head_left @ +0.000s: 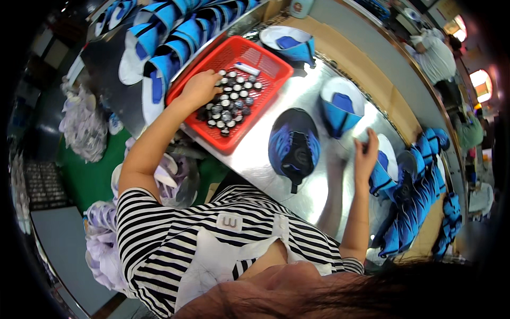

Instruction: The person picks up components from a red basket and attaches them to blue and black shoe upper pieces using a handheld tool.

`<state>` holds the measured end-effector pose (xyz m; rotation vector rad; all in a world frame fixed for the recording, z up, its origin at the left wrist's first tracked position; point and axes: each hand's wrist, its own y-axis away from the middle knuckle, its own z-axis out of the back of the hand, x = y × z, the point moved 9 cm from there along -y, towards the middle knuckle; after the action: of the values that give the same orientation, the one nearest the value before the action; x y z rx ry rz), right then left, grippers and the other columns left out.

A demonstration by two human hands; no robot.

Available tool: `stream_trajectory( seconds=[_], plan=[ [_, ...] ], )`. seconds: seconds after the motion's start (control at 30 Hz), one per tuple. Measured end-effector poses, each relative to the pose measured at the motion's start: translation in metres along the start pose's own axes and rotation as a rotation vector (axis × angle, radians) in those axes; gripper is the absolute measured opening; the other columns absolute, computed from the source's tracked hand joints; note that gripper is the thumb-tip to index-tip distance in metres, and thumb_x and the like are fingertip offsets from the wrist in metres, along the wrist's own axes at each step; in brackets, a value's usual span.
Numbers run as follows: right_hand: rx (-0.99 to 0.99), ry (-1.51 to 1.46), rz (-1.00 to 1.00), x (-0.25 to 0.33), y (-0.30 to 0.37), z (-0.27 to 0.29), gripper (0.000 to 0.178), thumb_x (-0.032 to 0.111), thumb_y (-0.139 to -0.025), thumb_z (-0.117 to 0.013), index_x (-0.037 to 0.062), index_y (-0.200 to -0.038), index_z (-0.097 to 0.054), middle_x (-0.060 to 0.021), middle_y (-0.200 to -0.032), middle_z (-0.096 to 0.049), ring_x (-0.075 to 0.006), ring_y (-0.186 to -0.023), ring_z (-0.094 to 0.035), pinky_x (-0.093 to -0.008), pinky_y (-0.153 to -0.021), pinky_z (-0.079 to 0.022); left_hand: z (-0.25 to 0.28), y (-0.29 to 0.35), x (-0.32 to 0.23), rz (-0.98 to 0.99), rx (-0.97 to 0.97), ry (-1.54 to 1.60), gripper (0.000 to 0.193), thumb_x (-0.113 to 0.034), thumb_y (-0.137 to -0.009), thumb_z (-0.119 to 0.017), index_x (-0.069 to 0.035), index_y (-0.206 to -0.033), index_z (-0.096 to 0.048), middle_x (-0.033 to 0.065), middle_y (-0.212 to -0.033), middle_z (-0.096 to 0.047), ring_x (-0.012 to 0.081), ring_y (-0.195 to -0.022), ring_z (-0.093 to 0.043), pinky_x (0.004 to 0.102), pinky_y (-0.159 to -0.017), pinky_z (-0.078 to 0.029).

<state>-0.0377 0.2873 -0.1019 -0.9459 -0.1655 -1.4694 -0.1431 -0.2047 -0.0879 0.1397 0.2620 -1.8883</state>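
On worktop (297, 101): red tray (265, 80) of caps (234, 101), small, light, rigid; left hand (201, 87) fingers pinching among them; right hand (366, 154) fingers spread, pressing blue shoe upper (380, 175), soft.

A single head-worn fisheye view looks steeply down from close above the person's striped chest onto the shiny metal desk (297, 106), its edges bending toward the dark rim.

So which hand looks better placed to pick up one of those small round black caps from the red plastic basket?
The left hand: it already rests on the small round black caps inside the red plastic basket. The right hand is across the table.
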Motion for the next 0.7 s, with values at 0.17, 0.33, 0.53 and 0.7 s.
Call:
stream_trajectory(
  seconds=[0.17,0.33,0.53,0.7],
  plan=[
    [0.087,0.245,0.491,0.124,-0.028,-0.044,0.055,0.011,-0.078,-0.072,0.0095,-0.129,-0.053,-0.0123,-0.124,-0.057,-0.0346,-0.094,-0.063,-0.0400,-0.075,-0.053,-0.015,-0.015,-0.001,-0.031,-0.003,-0.121,0.020,-0.007,-0.077,-0.066,-0.004,-0.096,-0.063,0.0148,-0.094,-0.061,0.0348,-0.088,-0.062,0.0447,-0.078,-0.048],
    [0.283,0.435,0.299,0.116,-0.052,-0.074,0.045,0.023,-0.078,-0.073,0.0087,-0.118,-0.058,-0.0111,-0.109,-0.063,-0.0335,-0.089,-0.064,-0.0391,-0.071,-0.051,0.025,-0.002,-0.038,-0.080,-0.193,0.017,0.018,-0.008,-0.084,-0.058,-0.004,-0.101,-0.063,0.0143,-0.091,-0.063,0.0312,-0.083,-0.063,0.0425,-0.072,-0.050],
    [0.041,-0.904,-0.641,-0.002,-0.026,-0.031,0.031,0.033,-0.093,-0.062,0.0032,-0.098,-0.057,-0.0075,-0.076,-0.060,-0.0180,-0.058,-0.051,-0.0293,-0.053,-0.040,0.030,0.056,-0.141,-0.150,-0.077,1.009,0.034,0.002,-0.086,-0.059,-0.004,-0.119,-0.060,0.0085,-0.102,-0.063,0.0156,-0.090,-0.063,0.0285,-0.081,-0.051],
    [0.146,-0.383,-0.710,-0.034,0.052,-0.003,0.041,0.027,-0.096,-0.054,-0.0054,-0.121,-0.055,-0.0166,-0.099,-0.068,-0.0179,-0.065,-0.060,-0.0258,-0.059,-0.045,-0.035,0.048,-0.204,-0.099,0.029,1.332,0.029,-0.002,-0.092,-0.056,0.000,-0.121,-0.057,0.0084,-0.105,-0.065,0.0136,-0.096,-0.063,0.0267,-0.087,-0.048]
  ],
)
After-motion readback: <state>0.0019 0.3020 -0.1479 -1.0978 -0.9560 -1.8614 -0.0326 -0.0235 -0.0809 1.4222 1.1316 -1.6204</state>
